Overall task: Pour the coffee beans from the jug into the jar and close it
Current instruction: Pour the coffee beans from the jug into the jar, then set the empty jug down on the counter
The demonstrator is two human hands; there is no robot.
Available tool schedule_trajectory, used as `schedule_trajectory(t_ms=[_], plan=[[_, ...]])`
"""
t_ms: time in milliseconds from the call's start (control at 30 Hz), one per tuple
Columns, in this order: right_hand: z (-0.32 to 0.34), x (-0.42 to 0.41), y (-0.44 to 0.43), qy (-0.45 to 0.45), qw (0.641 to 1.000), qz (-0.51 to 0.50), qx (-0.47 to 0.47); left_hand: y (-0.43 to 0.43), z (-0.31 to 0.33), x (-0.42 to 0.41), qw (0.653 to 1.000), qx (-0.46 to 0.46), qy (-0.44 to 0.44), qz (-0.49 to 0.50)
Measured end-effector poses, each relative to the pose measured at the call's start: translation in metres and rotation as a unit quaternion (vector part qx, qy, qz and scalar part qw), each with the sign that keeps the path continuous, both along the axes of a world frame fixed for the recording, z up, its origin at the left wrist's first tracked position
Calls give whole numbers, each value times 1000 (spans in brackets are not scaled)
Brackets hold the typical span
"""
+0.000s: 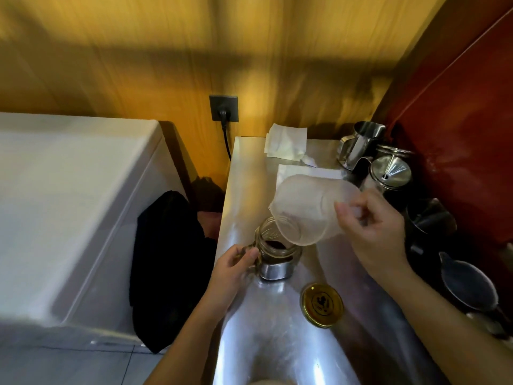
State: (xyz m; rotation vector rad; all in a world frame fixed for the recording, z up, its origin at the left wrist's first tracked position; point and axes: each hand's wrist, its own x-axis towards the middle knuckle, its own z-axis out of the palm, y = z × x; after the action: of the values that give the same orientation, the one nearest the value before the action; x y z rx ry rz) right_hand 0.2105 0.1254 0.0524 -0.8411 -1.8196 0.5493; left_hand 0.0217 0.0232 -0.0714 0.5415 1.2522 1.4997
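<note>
The right hand (pixel 372 229) grips the clear plastic jug (pixel 308 209) by its base end, fingers curled around it, and holds it tipped well over so that its open mouth points down and to the left, right above the jar (pixel 277 245). The jug looks empty; no beans show inside it. The left hand (pixel 236 262) is closed around the glass handle on the jar's left side, thumb across the top of the handle. The jar stands upright on the steel counter (pixel 249 168), near its left edge, with its mouth open and a dark heap of coffee beans (pixel 277 247) lying inside, partly hidden by the jug's rim. The lower part of the jar looks shiny and metallic. Just in front of the jar and a little to the right, the gold lid (pixel 322 304) lies flat on the counter, apart from both hands. Behind the jug lie white paper sheets (pixel 286 144), some against the wooden wall (pixel 166 51). Along the right side of the counter stand a steel milk pitcher (pixel 361 143), a steel funnel (pixel 391 170) sitting in a dark pot, and further dark vessels nearer the camera. A black plug (pixel 224 113) sits in a wall socket, and a black cloth (pixel 166 262) hangs beside a white appliance (pixel 69 204) to the left.
</note>
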Motion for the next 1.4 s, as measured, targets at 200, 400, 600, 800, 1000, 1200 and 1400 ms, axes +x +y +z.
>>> schedule_trajectory(t_ms=[200,400,600,800,1000,1200,1400], plan=[[-24,10,-4,184,959,-50,-210,2,-5,1,999,3,-35,18],[-57,20,-2,283,904,-104,-302,3,-1,2,999,-10,-34,26],[-82,28,-1,278,893,-155,-319,2,8,5,999,-35,-1,34],[-91,34,-8,244,895,-166,-335,1,17,9,998,-42,2,37],[-92,40,-13,198,901,-157,-352,1,24,12,999,-30,-10,38],[-95,50,-27,181,903,-153,-358,0,28,15,999,-21,-13,28],[-111,63,-59,137,912,-196,-332,0,28,17,999,-18,0,37]])
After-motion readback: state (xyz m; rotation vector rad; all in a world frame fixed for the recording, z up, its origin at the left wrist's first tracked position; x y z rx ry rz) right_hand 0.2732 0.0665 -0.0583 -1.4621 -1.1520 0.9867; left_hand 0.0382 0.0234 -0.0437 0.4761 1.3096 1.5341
